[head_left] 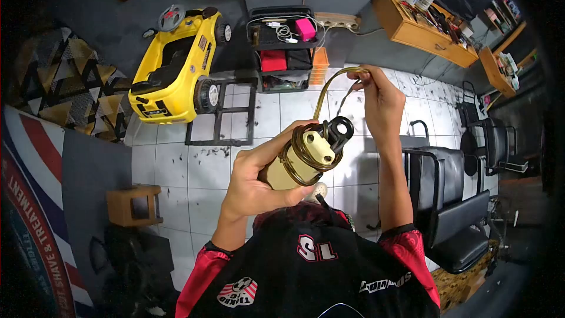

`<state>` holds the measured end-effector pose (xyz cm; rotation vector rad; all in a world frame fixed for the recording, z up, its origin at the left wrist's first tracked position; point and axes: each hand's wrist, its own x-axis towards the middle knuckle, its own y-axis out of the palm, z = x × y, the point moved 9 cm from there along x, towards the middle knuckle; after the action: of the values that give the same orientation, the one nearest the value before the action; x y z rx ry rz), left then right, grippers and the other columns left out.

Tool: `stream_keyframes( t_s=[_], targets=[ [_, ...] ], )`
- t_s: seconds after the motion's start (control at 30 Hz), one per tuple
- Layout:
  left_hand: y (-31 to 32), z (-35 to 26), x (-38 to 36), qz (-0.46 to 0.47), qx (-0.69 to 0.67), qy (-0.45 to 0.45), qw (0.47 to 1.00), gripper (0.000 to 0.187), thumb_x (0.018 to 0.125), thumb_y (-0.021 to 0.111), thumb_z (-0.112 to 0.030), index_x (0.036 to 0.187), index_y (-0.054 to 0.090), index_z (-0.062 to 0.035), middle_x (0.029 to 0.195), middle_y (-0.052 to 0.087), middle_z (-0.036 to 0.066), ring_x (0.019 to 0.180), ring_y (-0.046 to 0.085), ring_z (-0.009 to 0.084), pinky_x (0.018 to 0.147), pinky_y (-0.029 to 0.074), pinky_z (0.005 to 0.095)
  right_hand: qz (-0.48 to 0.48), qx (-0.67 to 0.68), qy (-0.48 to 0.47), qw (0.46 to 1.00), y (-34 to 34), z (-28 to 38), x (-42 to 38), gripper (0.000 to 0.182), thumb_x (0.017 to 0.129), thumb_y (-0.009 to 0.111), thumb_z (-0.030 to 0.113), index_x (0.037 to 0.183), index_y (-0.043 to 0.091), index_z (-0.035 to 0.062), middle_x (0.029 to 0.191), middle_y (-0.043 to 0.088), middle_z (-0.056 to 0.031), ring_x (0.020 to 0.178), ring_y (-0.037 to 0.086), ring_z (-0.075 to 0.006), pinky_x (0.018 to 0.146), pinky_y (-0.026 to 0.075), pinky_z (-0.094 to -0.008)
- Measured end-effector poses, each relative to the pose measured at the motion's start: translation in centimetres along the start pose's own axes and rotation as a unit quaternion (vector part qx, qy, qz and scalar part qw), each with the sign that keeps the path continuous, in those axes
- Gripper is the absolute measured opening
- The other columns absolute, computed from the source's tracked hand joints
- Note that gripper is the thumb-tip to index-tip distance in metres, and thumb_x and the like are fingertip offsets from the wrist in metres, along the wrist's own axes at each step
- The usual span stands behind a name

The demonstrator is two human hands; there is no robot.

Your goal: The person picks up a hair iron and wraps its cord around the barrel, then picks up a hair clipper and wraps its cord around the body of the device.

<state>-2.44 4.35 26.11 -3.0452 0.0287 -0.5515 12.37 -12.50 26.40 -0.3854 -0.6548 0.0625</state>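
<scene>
My left hand (253, 185) is wrapped round a gold-coloured hair clipper (288, 171), which is tilted up and to the right in front of my chest. Several turns of its thin brownish-gold cord (321, 97) circle the body. A black loop (341, 131) sticks out at the upper end, beside a pale plate with screws. Raised to the right, my right hand (381, 97) pinches the cord, which arcs between it and the clipper. The clipper's lower end is hidden by my left palm and fingers.
A yellow toy car (176, 65) stands at the upper left by a black frame (220, 141). A black trolley (279, 41) holds cables and a pink box. Black chairs (450, 194) are at right, below a wooden drawer shelf (424, 35). A brown stool (132, 205) sits left. Hair litters the tiles.
</scene>
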Motion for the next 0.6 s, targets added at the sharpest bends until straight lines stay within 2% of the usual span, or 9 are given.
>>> stream_keyframes(
  t_s=[0.2, 0.3, 0.6],
  targets=[
    [-0.7, 0.1, -0.1, -0.009, 0.0, -0.012, 1.0, 0.078, 0.067, 0.082, -0.017, 0.131, 0.048, 0.0109, 0.127, 0.059, 0.019, 0.112, 0.061, 0.0202, 0.098, 0.044, 0.0303, -0.01, -0.03, -0.032, 0.999, -0.1, 1.0, 1.1, 0.009, 0.094, 0.055, 0.001, 0.098, 0.062, -0.0018, 0.08, 0.069, -0.0111, 0.068, 0.064, -0.0131, 0.063, 0.051, -0.0257],
    [-1.2, 0.0, 0.0, -0.055, 0.001, 0.013, 0.998, 0.075, 0.061, 0.086, -0.016, 0.123, 0.054, 0.0115, 0.104, 0.068, 0.012, 0.091, 0.065, 0.0153, 0.085, 0.05, 0.0278, -0.019, -0.018, -0.046, 0.999, -0.1, 1.4, 1.6, 0.009, 0.094, 0.055, 0.001, 0.098, 0.062, -0.0015, 0.078, 0.067, -0.0107, 0.067, 0.064, -0.0128, 0.062, 0.05, -0.0255],
    [-1.5, -0.2, -0.4, -0.052, -0.025, 0.004, 0.998, 0.075, 0.061, 0.086, -0.015, 0.124, 0.054, 0.0119, 0.106, 0.067, 0.013, 0.094, 0.064, 0.0155, 0.086, 0.049, 0.0278, -0.018, -0.019, -0.051, 0.998, 0.1, 2.4, 2.6, 0.009, 0.093, 0.056, 0.001, 0.097, 0.063, -0.001, 0.076, 0.067, -0.0104, 0.066, 0.063, -0.0114, 0.061, 0.05, -0.0251]
  ],
)
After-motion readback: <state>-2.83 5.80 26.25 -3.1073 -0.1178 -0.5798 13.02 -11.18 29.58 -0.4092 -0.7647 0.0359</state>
